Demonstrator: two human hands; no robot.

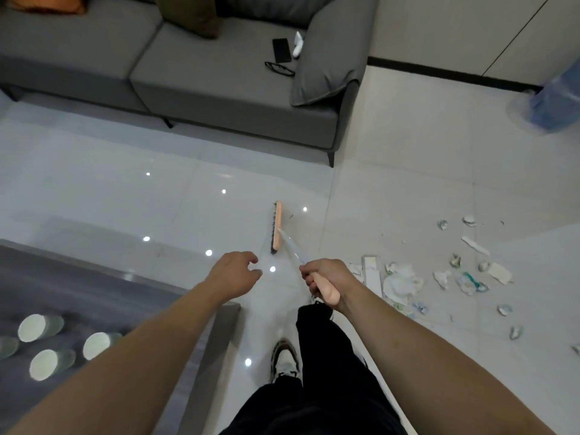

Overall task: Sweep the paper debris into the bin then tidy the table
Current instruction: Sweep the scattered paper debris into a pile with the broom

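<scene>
Head view. Grey sofa (194,89) along the far side of the tiled floor (408,183), with a black phone (281,50), a pair of glasses (280,69) and a white crumpled item (298,43) on its right seat cushion, beside a grey pillow (329,58). Dark glossy table (78,293) at the near left, its corner just beside the left forearm, showing round light patches on the top. Blurred blue bin (555,102) at the far right, by the wall. Black trousers (329,387) and a sneaker (285,359) directly below.

Paper debris (405,282): white torn scraps, crumpled wads, a flat white strip and small shiny bits, scattered over the floor's right side, near the right hand.

Broom (277,227): peach head with dark bristles, resting on the floor mid-frame, well apart from the debris; pale shaft slanting back to a peach grip.

Right hand (326,277) wrapped tightly around the broom's grip. Left hand (233,271) hovering free, fingers loosely curled, holding nothing.
</scene>
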